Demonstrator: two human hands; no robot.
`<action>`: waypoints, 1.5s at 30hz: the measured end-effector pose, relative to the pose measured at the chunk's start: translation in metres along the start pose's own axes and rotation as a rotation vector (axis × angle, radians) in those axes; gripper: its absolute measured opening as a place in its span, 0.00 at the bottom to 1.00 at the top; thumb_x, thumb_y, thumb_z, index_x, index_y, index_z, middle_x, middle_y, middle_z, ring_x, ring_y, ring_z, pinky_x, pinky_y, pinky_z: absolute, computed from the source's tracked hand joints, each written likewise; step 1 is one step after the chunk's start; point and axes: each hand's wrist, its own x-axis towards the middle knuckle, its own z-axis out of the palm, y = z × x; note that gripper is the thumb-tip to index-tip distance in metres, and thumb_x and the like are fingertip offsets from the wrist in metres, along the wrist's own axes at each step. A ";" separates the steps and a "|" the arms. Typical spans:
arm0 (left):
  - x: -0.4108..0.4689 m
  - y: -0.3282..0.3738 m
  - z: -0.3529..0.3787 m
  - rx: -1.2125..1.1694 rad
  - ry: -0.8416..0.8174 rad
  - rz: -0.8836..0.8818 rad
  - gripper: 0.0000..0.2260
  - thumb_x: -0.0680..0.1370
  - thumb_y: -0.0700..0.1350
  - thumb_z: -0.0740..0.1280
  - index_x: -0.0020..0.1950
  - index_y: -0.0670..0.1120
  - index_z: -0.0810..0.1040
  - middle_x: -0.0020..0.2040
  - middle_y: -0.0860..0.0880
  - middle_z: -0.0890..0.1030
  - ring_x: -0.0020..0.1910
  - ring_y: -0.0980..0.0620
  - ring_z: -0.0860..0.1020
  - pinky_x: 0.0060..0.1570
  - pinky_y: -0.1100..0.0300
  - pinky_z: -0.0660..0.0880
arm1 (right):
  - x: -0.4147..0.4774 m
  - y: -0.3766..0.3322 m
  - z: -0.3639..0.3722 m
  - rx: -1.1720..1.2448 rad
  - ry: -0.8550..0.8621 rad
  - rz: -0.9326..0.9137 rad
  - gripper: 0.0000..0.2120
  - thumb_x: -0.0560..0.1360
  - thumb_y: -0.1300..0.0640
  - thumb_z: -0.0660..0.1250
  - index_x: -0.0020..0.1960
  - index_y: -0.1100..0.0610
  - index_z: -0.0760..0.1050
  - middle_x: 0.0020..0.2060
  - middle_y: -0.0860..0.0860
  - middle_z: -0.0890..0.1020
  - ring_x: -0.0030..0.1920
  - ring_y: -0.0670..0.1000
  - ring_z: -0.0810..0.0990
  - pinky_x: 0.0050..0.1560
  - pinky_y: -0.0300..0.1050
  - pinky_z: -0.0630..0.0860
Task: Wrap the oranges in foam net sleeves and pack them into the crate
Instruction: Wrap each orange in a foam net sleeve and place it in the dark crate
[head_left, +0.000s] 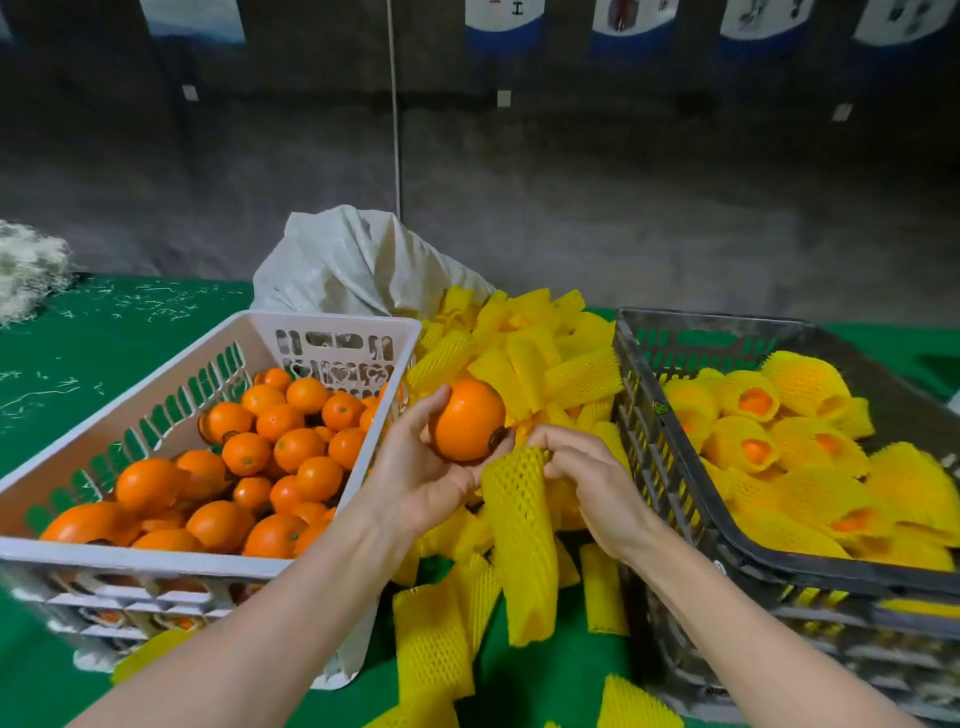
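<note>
My left hand (415, 467) grips a bare orange (467, 418) between the two crates. My right hand (592, 483) pinches the top end of a yellow foam net sleeve (519, 545) just below and right of the orange; the sleeve hangs down. A white crate (332, 325) on the left holds several bare oranges (270, 457). A dark crate (670, 467) on the right holds several oranges wrapped in yellow sleeves (753, 410).
A pile of loose yellow sleeves (519, 348) lies between the crates and spills toward me over the green table cover (104, 338). A white woven sack (358, 260) stands behind the pile. Pale shredded fibre (26, 270) sits at the far left.
</note>
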 end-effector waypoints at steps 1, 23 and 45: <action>0.002 -0.001 0.001 -0.011 0.010 0.015 0.31 0.67 0.45 0.71 0.68 0.40 0.69 0.60 0.31 0.75 0.45 0.33 0.80 0.34 0.40 0.80 | 0.000 0.001 -0.003 0.010 0.003 0.001 0.02 0.64 0.61 0.55 0.34 0.60 0.66 0.32 0.56 0.65 0.36 0.49 0.64 0.39 0.43 0.62; -0.002 -0.020 -0.006 0.437 -0.140 0.117 0.33 0.66 0.35 0.72 0.70 0.40 0.69 0.61 0.39 0.78 0.56 0.42 0.78 0.52 0.49 0.76 | 0.018 0.014 0.000 -0.246 0.418 -0.022 0.11 0.77 0.66 0.56 0.39 0.57 0.70 0.31 0.52 0.68 0.31 0.45 0.65 0.34 0.43 0.62; 0.018 -0.029 -0.014 0.521 -0.207 0.100 0.36 0.63 0.71 0.60 0.64 0.52 0.74 0.59 0.48 0.82 0.58 0.49 0.80 0.55 0.52 0.78 | 0.033 0.000 -0.003 -0.070 0.521 0.027 0.22 0.78 0.55 0.63 0.28 0.54 0.59 0.25 0.48 0.60 0.28 0.45 0.59 0.32 0.42 0.56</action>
